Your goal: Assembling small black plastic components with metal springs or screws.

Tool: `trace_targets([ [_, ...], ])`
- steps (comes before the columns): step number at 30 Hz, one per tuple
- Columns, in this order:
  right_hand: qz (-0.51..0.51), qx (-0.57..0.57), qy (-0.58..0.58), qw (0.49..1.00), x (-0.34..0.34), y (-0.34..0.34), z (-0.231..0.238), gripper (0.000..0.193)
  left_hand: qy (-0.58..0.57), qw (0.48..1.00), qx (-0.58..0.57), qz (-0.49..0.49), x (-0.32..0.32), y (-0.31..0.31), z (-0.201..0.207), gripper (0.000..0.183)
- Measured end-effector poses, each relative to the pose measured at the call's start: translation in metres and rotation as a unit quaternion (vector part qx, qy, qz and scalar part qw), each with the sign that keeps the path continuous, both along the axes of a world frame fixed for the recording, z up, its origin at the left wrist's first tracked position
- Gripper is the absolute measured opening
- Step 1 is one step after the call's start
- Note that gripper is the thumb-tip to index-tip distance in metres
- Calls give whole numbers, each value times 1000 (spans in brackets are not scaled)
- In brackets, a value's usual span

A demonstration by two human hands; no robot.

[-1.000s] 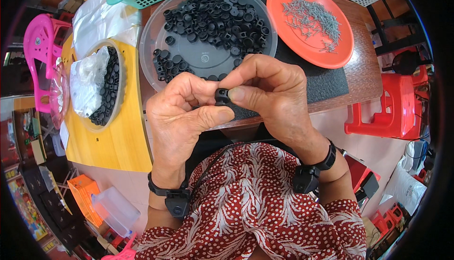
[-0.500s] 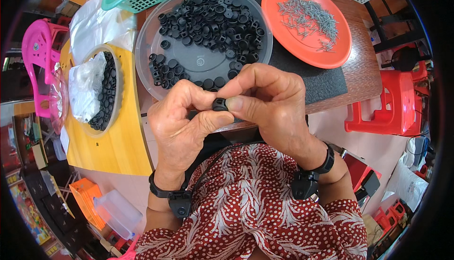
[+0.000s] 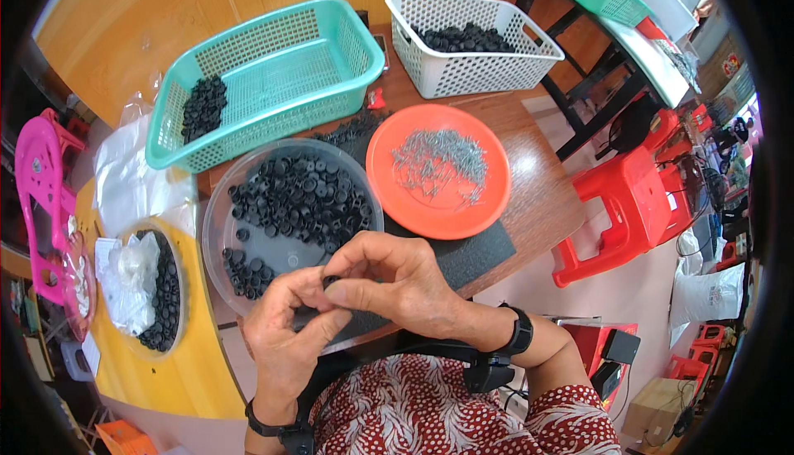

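A small round black plastic part (image 3: 331, 280) is pinched in front of me, above the near rim of a clear round tub (image 3: 210, 244). My right hand (image 3: 397, 286) grips it between thumb and fingertips. Against its other side press the closed fingers of my left hand (image 3: 291, 328); the right thumb partly covers their contact. Many similar black parts (image 3: 302, 194) lie heaped in the tub. To its right, an orange plate (image 3: 471, 222) carries a pile of thin silvery screws or pins (image 3: 442, 157).
Behind the tub stands a green basket (image 3: 273, 112) with black pieces at its left end. A white basket (image 3: 480, 73) holds more black pieces. On the yellow table (image 3: 203, 380) sits another tub of black parts (image 3: 168, 306) with a plastic bag (image 3: 132, 289). A red stool (image 3: 616, 207) is at right.
The view has tilted up and shifted, showing more of both baskets. Both hands remain together at the black part; the right thumb now covers more of it.
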State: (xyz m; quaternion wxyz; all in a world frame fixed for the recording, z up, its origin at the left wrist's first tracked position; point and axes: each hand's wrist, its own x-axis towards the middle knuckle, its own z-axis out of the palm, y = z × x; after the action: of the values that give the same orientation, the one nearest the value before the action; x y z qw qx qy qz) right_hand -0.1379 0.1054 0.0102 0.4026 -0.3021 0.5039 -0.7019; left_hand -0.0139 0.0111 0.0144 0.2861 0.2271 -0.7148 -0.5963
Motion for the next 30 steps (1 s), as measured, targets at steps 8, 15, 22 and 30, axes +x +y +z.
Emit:
trace_targets([
  [8, -234, 88, 259, 933, -113, -23, 22, 11, -56, 996, -2, 64, 19, -24, -10, 29],
  [15, -386, 245, 645, 613, -339, 7, 32, 27, -41, 992, -22, 118, 10, -54, -9, 22],
  [22, -378, 276, 631, 619, -297, -7, 18, 39, -99, 970, -164, 149, 10, -97, -22, 29],
  [30, -276, 119, 524, 797, -211, 0, -1, 23, -206, 892, -381, 127, -7, -109, -19, 26],
])
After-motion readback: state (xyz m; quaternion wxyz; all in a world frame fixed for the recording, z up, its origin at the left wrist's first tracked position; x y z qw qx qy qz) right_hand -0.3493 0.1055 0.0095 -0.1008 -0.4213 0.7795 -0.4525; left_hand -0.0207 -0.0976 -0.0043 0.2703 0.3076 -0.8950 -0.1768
